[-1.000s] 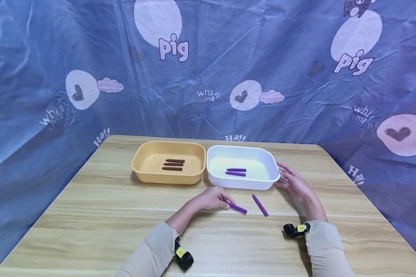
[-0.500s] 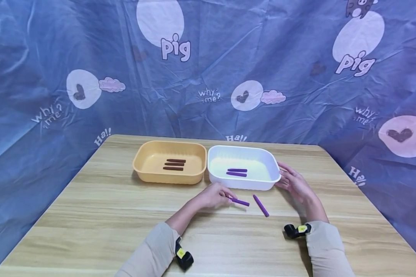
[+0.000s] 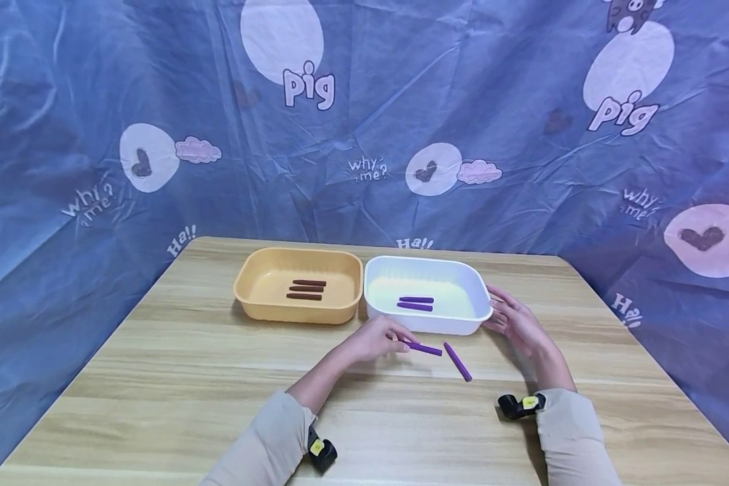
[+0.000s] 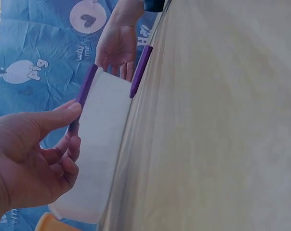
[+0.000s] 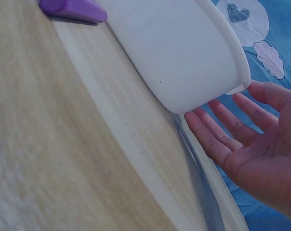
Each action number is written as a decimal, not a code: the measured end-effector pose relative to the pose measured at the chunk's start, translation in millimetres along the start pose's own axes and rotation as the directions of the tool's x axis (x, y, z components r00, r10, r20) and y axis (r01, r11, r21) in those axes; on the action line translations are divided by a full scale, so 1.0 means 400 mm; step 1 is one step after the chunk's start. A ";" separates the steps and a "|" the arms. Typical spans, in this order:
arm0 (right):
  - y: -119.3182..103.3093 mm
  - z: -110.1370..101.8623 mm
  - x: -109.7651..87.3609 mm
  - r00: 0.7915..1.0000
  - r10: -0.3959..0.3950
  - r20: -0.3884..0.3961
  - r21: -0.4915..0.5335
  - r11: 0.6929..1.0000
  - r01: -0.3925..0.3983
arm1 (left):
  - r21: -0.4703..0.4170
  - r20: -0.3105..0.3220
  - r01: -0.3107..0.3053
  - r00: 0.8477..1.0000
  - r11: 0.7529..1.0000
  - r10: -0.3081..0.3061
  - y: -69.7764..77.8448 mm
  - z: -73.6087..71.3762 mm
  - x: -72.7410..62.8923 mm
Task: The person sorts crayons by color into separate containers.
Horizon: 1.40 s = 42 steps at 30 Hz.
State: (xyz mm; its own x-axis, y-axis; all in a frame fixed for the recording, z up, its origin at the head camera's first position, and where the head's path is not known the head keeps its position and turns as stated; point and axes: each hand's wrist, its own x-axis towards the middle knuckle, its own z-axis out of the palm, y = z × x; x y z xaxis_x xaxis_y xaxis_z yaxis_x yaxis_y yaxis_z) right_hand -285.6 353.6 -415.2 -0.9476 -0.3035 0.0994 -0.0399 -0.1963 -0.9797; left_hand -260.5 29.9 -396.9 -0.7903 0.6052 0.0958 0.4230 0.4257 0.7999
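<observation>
Between thumb and fingers, my left hand (image 3: 378, 339) pinches a purple crayon (image 3: 426, 349), raised above the table before the white bin. In the left wrist view this crayon (image 4: 86, 89) points away from the hand. A second purple crayon (image 3: 457, 362) lies on the table just right of it. Two purple crayons (image 3: 416, 307) rest inside the white bin (image 3: 428, 324). My right hand (image 3: 519, 327) is at the bin's right end. In the right wrist view, its fingers (image 5: 215, 142) extend loosely against the bin wall, with the thumb by the rim.
A yellow-orange bin (image 3: 298, 314) stands directly left of the white one, holding three brown crayons (image 3: 306, 289). Behind the wooden table (image 3: 176, 378) hangs a blue printed cloth (image 3: 352, 115). Each wrist wears a black camera.
My left hand has lifted the crayon off the table and carried it slightly forward and right, toward the white bin. The right hand keeps its place at the bin.
</observation>
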 end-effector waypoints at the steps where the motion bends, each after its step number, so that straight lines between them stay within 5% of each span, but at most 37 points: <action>1: 0.001 0.000 0.000 1.000 0.003 0.001 0.002 1.000 -0.003 | -0.006 -0.004 0.005 1.000 1.000 -0.005 0.004 -0.002 -0.001; 15: -0.004 0.002 -0.002 1.000 0.022 -0.018 -0.016 1.000 -0.022 | 0.003 -0.082 -0.053 0.995 0.999 0.053 0.038 -0.037 0.003; 23: -0.005 0.002 -0.001 0.999 0.031 -0.037 -0.016 0.999 -0.032 | 0.057 -0.105 -0.050 0.993 0.997 0.056 0.073 -0.072 0.034; 33: 0.000 0.001 -0.001 1.000 0.002 -0.007 -0.011 1.000 -0.002 | 0.084 -0.144 0.010 0.990 0.996 0.002 0.073 -0.101 0.120; 42: -0.001 -0.005 0.000 1.000 0.015 -0.009 -0.016 1.000 -0.015 | 0.099 -0.182 0.081 0.981 0.992 -0.062 0.058 -0.087 0.212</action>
State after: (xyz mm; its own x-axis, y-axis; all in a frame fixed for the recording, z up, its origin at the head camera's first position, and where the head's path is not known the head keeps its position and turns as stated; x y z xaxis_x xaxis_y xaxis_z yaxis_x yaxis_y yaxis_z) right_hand -286.2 355.3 -415.3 -0.9510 -0.2975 0.0835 -0.0310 -0.1772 -0.9837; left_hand -333.2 67.8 -349.4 -0.8823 0.4454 0.1521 0.3995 0.5378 0.7424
